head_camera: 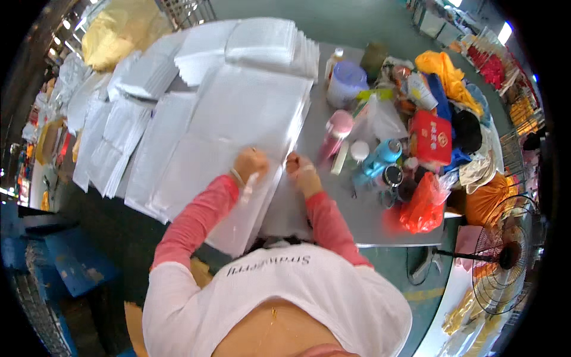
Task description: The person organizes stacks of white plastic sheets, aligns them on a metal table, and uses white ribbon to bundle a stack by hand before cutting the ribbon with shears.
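Observation:
A large stack of translucent white plastic bags or sheets (250, 105) lies on the grey table before me, reaching down to its front edge. My left hand (251, 166) is on top of this stack with its fingers curled; whether a sheet is pinched in them is hidden. Just to its right, my right hand (304, 173) is at the stack's right edge, fingers bent inward. A thin layer may be between those fingertips, but the view is too blurred to settle it. Both wrists wear a pale band.
More bundles of white sheets (261, 40) lie behind and to the left. On the right stand a lidded purple tub (348, 82), a pink bottle (337, 127), a blue bottle (382, 156), a red box (430, 137) and a red plastic bag (424, 205). A fan (508, 254) stands beyond the right corner.

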The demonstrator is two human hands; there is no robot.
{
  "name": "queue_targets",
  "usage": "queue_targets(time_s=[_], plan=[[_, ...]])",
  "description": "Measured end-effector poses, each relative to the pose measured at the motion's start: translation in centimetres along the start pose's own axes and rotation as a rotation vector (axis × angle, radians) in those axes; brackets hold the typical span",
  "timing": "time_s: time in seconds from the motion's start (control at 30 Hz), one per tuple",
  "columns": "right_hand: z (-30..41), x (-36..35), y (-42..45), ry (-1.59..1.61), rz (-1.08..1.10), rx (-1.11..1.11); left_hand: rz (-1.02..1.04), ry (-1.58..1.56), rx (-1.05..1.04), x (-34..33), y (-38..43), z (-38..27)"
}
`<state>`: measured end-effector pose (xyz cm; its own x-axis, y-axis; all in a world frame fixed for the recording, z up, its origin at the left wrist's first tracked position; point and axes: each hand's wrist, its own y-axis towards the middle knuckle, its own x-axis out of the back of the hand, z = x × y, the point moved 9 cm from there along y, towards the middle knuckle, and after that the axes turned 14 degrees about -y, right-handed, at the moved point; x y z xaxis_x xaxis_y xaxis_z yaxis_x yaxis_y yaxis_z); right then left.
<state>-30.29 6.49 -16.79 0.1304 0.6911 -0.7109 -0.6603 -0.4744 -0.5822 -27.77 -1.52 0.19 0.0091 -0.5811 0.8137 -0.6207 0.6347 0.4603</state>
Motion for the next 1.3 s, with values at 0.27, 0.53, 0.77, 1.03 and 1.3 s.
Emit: queue_targets(time_s=[0.27, 0.53, 0.77, 1.03, 1.3], plan=[[3.4, 0.2, -2.7, -0.318, -0.176, 0.407, 0.045, -0.459, 0.380, 1.0, -1.0, 3.3], [5.7, -6.2, -10.5, -1.174, -0.207, 1.027, 0.011, -0.367, 0.240, -2.6, 3.0, 1.3], [7.9, -3.6, -14.1, -0.729, -0.380, 1.445, 0.100, -0.283, -0.039, -3.6, 3.0, -0.9], [5.4, 0.1, -7.7, -0.306, -0.015, 0.945, 0.033, -0.544, 0.175, -2.2, 2.7, 1.5], [5.9, -6.7, -10.9, -1.516, -0.513, 1.303, -0.090, -0.612, 0.473, -2.2, 2.6, 2.5]])
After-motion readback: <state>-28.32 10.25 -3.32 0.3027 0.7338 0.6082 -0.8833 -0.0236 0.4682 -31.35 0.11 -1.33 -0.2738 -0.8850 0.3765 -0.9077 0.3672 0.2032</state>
